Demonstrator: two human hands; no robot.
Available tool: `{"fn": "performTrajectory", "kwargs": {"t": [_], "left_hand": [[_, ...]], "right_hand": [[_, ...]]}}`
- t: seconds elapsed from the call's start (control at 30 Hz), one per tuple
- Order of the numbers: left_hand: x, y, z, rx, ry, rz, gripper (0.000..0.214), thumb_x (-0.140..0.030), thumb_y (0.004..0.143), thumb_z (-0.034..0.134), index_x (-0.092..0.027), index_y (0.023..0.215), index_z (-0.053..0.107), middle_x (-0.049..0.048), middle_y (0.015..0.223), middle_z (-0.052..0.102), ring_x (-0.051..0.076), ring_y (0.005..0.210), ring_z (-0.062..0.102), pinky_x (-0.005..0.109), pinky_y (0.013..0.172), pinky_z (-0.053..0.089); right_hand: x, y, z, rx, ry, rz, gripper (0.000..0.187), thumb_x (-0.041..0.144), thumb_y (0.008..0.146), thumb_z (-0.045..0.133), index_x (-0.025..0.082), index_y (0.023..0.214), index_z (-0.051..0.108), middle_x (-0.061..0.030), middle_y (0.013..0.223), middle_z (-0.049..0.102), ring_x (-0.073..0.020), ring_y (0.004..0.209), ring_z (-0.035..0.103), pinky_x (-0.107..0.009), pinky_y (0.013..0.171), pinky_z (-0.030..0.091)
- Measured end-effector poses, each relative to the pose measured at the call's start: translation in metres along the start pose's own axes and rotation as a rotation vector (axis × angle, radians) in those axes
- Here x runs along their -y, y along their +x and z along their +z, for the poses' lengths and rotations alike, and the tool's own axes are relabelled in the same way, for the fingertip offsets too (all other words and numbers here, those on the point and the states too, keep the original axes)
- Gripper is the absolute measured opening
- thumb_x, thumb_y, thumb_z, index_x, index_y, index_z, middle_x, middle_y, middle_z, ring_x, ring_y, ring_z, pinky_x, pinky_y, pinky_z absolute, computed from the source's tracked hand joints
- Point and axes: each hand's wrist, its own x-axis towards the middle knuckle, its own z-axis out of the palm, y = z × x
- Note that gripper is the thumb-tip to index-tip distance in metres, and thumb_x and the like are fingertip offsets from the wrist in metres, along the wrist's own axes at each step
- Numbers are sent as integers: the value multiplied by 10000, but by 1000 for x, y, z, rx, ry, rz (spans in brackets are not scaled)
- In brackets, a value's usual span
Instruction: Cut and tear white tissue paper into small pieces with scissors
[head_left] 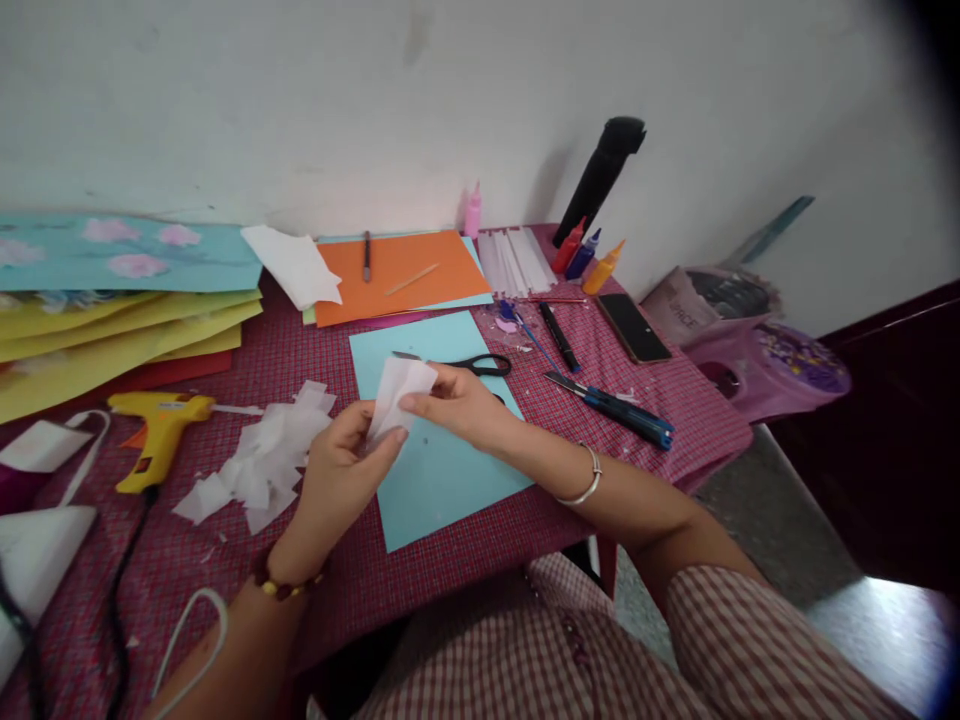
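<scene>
Left hand point(341, 470) and right hand point(457, 405) both pinch a white paper piece point(397, 395) with closed fingers above the blue sheet point(442, 470)

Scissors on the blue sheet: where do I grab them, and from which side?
Likely best to take the scissors by their black loops, from the right: they lie flat on the blue sheet, loops clear, blades pointing left behind the white paper.
</scene>
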Motion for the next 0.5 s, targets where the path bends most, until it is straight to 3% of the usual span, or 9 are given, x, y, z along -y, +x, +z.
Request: {"fn": "performTrajectory", "kwargs": {"t": [0.1, 0.2, 0.27, 0.33, 0.4, 0.5], "left_hand": [[2, 0, -1, 64, -20, -69, 227, -355, 774, 727, -193, 932, 717, -1, 757, 659, 138, 660, 561, 226, 589, 440], [3, 3, -2, 48, -68, -101, 222, -382, 766, 728, -175, 847, 734, -7, 685, 633, 117, 586, 505, 216, 523, 383], [3, 5, -6, -6, -104, -110, 207, -370, 739, 750, -169, 784, 730, -7, 669, 634, 112, 567, 491, 218, 510, 367], [1, 6, -12, -74, -144, -93, 183, -351, 727, 761, -174, 758, 727, -8, 670, 641, 120, 575, 502, 226, 517, 374], [1, 7, -21, -141, -156, -64, 152, -323, 723, 766, -183, 768, 730, -10, 686, 654, 131, 601, 522, 232, 529, 384], [2, 10, -31, -180, -192, -80, 141, -285, 709, 778, -196, 812, 739, -15, 724, 676, 139, 636, 549, 231, 536, 393]], "right_hand": [[2, 3, 3, -6, -106, -66, 329, 464, 746, 731, 165, 854, 645, -9, 865, 589, -129, 782, 547, -296, 750, 480], [13, -1, -4, 98, -308, -118, 275, 440, 842, 632, 176, 918, 650, -26, 905, 613, -154, 833, 577, -335, 804, 495], [21, -6, -18, 140, -584, -179, 233, 367, 885, 586, 184, 1015, 648, -54, 977, 639, -188, 931, 590, -387, 900, 482], [24, -15, -38, 56, -941, -229, 312, 246, 883, 569, 173, 1183, 609, -111, 1153, 623, -238, 1092, 562, -451, 1012, 423], [20, -24, -61, -39, -1248, -176, 437, 177, 854, 571, 136, 1288, 559, -160, 1223, 591, -288, 1172, 527, -504, 1049, 391], [8, -37, -83, -13, -1431, -79, 488, 149, 836, 566, 112, 1322, 534, -186, 1324, 541, -307, 1228, 512, -501, 1046, 415]]}}
